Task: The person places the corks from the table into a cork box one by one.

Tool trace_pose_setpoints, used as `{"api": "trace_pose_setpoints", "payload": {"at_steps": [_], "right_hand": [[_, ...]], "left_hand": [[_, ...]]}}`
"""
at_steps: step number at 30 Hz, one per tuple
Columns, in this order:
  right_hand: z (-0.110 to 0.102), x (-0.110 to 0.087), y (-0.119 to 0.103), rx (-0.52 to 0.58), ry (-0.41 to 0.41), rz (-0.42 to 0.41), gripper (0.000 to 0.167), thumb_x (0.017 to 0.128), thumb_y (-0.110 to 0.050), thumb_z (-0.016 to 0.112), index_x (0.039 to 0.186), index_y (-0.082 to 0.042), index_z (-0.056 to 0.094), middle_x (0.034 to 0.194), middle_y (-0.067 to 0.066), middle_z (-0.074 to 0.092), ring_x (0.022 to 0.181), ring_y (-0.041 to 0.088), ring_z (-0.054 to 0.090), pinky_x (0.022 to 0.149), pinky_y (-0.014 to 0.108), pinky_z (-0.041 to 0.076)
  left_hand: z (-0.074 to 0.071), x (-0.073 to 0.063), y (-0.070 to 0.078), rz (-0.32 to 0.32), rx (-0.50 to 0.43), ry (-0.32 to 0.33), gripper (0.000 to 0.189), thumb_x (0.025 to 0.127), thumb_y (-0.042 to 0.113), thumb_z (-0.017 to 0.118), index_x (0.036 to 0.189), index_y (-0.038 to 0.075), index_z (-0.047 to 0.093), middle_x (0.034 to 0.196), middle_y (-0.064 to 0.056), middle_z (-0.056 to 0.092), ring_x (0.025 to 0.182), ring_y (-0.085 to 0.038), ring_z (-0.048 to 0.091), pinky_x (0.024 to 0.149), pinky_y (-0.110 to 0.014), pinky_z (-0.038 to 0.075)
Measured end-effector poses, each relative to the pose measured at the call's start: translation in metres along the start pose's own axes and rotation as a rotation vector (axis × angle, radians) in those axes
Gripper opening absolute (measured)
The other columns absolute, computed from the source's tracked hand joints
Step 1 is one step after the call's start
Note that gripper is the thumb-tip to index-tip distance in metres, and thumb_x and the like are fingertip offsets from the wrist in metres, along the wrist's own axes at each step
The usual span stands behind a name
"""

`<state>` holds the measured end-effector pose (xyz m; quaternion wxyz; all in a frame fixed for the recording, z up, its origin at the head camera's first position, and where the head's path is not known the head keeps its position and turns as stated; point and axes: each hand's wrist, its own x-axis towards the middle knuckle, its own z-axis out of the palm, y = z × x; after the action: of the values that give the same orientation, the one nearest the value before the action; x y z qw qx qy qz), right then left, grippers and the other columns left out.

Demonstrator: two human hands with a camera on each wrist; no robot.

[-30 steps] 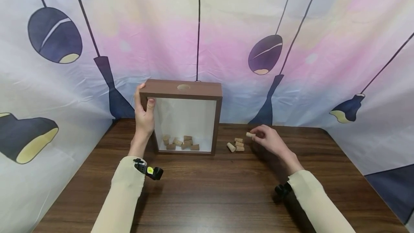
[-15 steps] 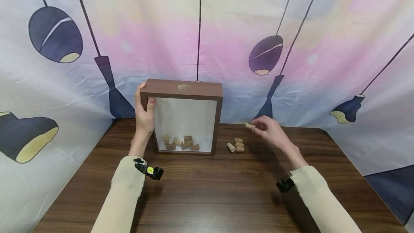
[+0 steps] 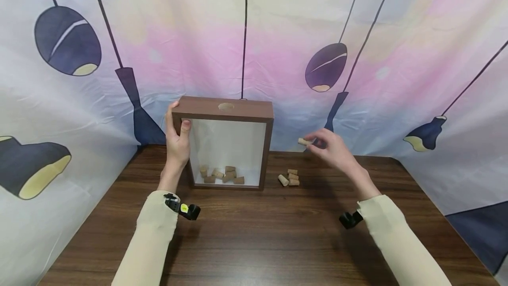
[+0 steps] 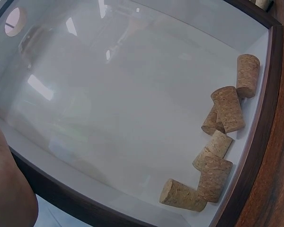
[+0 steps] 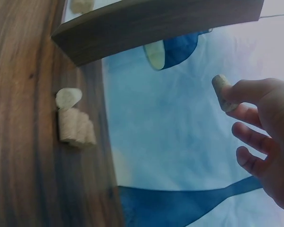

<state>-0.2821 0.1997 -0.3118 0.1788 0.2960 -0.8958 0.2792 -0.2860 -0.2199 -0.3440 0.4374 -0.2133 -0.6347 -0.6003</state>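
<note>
A brown-framed shadow box point(image 3: 268, 153) with a clear front stands upright on the table, a round hole point(image 3: 226, 106) in its top side. My left hand point(image 3: 177, 142) grips its upper left edge, thumb on the front and fingers round the side. Inside, several corks point(image 4: 215, 177) lie heaped along the bottom. My right hand point(image 3: 331, 149) pinches one cork point(image 5: 222, 92) between thumb and index finger, raised above the table to the right of the box. Below it, several loose corks point(image 3: 293, 177) lie on the table beside the box.
The dark wood table point(image 3: 254, 233) reaches back to a hanging printed cloth point(image 3: 285, 56) with lamp-like shapes, which also runs along both sides. A wrist camera point(image 3: 190, 212) is strapped at the left cuff, another camera point(image 3: 351, 220) at the right.
My right hand has lifted the cork upward from near the loose corks and shifted it slightly left. The left hand and the box have stayed in place.
</note>
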Motion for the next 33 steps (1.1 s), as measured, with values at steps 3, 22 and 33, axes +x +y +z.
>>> {"api": "trace_pose_setpoints", "payload": {"at_steps": [3,22,33], "right_hand": [[-0.005,0.005,-0.008,-0.001,0.023,-0.014,0.022,0.089,-0.01,0.074,0.111,-0.009,0.073,0.107,0.008,0.069,0.079,0.019,0.063,0.076,0.046,0.052],[-0.034,0.029,-0.054,-0.055,0.128,-0.14,0.02,0.09,-0.015,0.075,0.11,-0.012,0.074,0.106,0.005,0.069,0.081,0.017,0.054,0.07,0.031,0.04],[-0.042,0.049,-0.085,-0.051,0.134,-0.222,0.019,0.09,-0.015,0.075,0.109,-0.015,0.075,0.108,0.002,0.07,0.084,0.017,0.055,0.074,0.034,0.042]], "left_hand": [[0.0,0.001,0.001,-0.003,0.004,-0.003,0.07,0.098,0.047,0.054,0.151,0.007,0.033,0.138,0.007,0.039,0.097,-0.009,0.043,0.089,-0.024,0.033],[-0.002,0.001,-0.002,-0.005,-0.001,-0.02,0.073,0.095,0.054,0.055,0.152,0.013,0.035,0.145,0.003,0.039,0.105,-0.014,0.043,0.09,-0.025,0.033],[-0.001,0.001,-0.001,-0.015,-0.005,-0.015,0.072,0.097,0.049,0.054,0.152,0.008,0.032,0.154,-0.004,0.033,0.118,-0.013,0.041,0.097,-0.024,0.033]]}}
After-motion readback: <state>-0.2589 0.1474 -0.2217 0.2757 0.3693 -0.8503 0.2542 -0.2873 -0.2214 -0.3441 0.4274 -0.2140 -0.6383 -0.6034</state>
